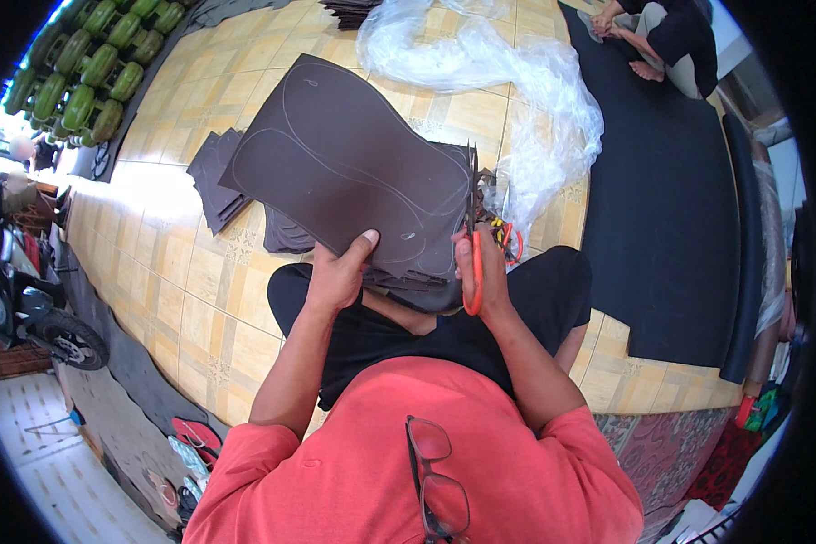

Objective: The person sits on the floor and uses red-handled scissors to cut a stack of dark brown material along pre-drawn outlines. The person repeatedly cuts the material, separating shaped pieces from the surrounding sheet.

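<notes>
My left hand point(339, 275) grips the lower edge of a dark brown sheet point(335, 150), its thumb on top. Pale curved outlines are drawn on the sheet, which tilts up in front of my crossed legs. In my right hand point(490, 276) is a pair of scissors point(474, 286) with orange handles, fingers wrapped round them. The blades point away from me along the sheet's right edge; whether they bite into it I cannot tell. Under the sheet, more dark pieces point(426, 290) lie by my lap. Beyond the scissors, a tool with red and yellow handles point(512, 240) is partly hidden.
Stacks of dark cut pieces point(216, 181) lie on the tiled floor at the left. Crumpled clear plastic point(553, 127) spreads ahead. A long black sheet point(662, 236) covers the right side, where another person point(675, 45) sits. Green gas cylinders point(82, 77) and a motorcycle point(32, 299) stand left.
</notes>
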Available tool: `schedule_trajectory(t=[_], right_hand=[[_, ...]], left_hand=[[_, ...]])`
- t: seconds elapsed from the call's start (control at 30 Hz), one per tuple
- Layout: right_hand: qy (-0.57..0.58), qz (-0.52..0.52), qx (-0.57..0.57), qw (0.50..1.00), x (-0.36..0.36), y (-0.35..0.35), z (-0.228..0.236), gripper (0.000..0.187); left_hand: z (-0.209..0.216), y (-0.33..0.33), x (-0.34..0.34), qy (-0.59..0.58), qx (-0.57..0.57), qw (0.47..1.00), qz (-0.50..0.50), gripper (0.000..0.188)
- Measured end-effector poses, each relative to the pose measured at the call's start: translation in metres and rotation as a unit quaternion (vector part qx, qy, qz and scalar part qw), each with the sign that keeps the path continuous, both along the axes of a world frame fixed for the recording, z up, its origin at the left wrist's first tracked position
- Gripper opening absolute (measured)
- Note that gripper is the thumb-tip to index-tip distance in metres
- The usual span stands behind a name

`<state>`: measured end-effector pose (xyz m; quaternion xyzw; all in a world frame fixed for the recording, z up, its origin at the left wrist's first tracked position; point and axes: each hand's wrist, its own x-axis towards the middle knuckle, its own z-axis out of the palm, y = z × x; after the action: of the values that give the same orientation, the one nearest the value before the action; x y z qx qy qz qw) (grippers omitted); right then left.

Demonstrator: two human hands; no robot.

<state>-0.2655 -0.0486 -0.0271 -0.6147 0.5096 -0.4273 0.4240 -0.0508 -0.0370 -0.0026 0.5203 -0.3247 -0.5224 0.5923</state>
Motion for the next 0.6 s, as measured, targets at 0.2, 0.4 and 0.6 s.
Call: schedule_trajectory(t=[0.2,0.4,0.6], right_hand=[[-0.036,0.022,0.001,0.999,0.001,0.004,-0.010,0.043],[-0.062,0.075,0.102,0.990,-0.011,0.014,0.001,0.047],[-0.048,0.036,0.102,0.993,-0.017,0.019,-0.008,0.035]], left_hand=[[-0.003,0.003,0.007,0.066,0.019,0.997,-0.017,0.037],[0.018,-0.005,0.018,0.138,-0.020,0.990,0.033,0.043],[0.015,0.003,0.052,0.045,0.030,0.998,-0.037,0.053]])
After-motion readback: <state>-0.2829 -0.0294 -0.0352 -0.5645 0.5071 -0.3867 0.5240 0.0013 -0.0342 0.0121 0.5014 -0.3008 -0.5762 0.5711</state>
